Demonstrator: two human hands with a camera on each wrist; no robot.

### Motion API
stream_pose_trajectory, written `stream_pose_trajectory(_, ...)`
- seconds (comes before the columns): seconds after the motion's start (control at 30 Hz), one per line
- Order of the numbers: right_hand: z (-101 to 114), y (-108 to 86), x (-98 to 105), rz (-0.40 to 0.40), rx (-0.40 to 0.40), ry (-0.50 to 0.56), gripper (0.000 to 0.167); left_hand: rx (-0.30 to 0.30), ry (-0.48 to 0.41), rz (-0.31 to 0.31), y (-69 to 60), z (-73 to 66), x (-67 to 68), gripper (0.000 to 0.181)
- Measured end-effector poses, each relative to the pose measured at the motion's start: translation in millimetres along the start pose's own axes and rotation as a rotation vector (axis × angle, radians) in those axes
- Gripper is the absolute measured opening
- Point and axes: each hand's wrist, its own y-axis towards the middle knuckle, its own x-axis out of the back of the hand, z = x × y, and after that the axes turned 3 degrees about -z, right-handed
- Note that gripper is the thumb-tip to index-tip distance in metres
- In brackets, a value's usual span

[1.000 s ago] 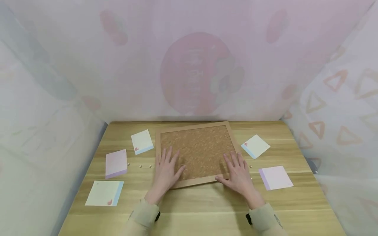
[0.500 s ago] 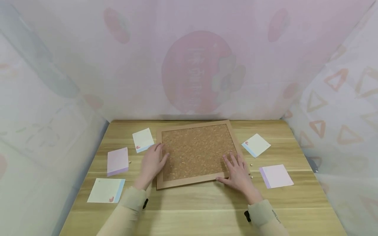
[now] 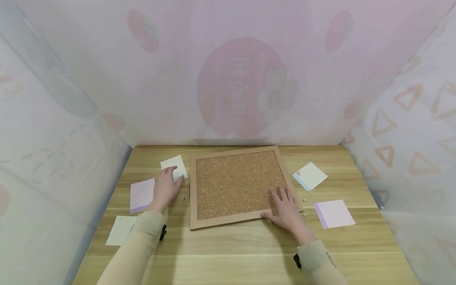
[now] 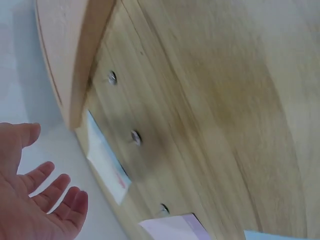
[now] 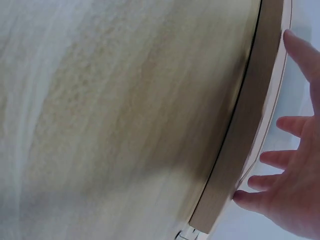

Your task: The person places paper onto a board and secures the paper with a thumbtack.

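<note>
My left hand [image 3: 165, 187], thumb and fingers loosely apart, has left the board [image 3: 235, 182] and hangs empty over the note [image 3: 180, 164] beside it; my right hand [image 3: 286, 209], fingers spread, alone seems to steady the board now.

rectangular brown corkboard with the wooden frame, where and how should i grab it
Probably best by the left and right sides of its light wooden frame, coming in from each side. The rectangular brown corkboard lies flat, slightly turned, and the frame's outer edge stands above the wood-grain table, offering something to grip. The right hand rests at the near right corner.
</note>
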Motion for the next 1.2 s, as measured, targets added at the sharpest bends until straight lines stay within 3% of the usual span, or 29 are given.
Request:
stream_pose_trajectory(0.3, -4, -1.6, -1, -0.012, -0.034, 0.018, 0.101, 0.142, 0.002, 0.128, 13.6, 16.7, -1.6, 0.070)
stream_pose_trajectory(0.47, -5, -1.7, 0, 0.004, -0.041, 0.016, 0.103, 0.194, 0.037, 0.155, 16.7, 17.4, 0.1, 0.076)
stream_pose_trajectory(0.87, -5, 1.0, 1, 0.078, -0.054, -0.061, 0.105, 0.151, 0.209, 0.125, 21.1, 14.0, -8.4, 0.067)
stream_pose_trajectory(1.2, -2, 2.5, 3, 0.097, -0.054, -0.073, 0.102, 0.133, 0.119, 0.077, 24.1, 20.9, -9.8, 0.058)
